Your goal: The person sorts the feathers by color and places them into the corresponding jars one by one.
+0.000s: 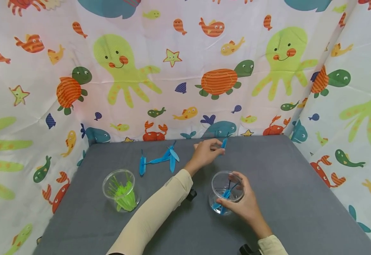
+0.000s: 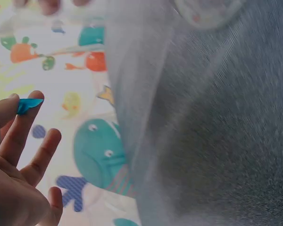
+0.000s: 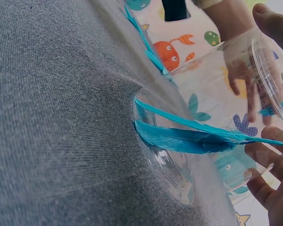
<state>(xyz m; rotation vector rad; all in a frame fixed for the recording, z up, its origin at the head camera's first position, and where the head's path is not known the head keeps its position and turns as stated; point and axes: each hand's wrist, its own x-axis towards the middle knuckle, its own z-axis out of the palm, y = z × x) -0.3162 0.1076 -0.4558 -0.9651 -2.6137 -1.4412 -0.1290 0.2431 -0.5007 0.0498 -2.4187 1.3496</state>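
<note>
Grey cloth covers the table [image 1: 300,198], which is the largest thing here and the landmark for the rest; a curtain [image 1: 185,71] printed with sea animals hangs behind it and along both of its sides.

On the near half of the table, right of its middle, stands a clear plastic cup [image 1: 226,191]. The right hand [image 1: 243,205] grips it, fingers curled round the rim and wall on the near right side. Blue feathers [image 3: 188,136] lie inside this cup, leaning from the bottom up to the rim; the right wrist view shows them slanting across the clear wall.

On the near left part of the table, well apart from that cup, stands a second clear cup [image 1: 120,189], holding green feathers [image 1: 124,194] packed upright.

Toward the far edge of the table, left of its middle, loose blue feathers [image 1: 163,159] lie flat on the cloth, some crossing each other, one a little apart on the left.

Just right of that bunch, above the far part of the table, the left hand [image 1: 206,153] is reached forward in a cream sleeve [image 1: 153,212]. It pinches a single blue feather [image 1: 224,143] between thumb and fingertips; the left wrist view shows the feather's tip [image 2: 29,104] sticking out past the fingers [image 2: 19,132], the other fingers loosely spread.
</note>
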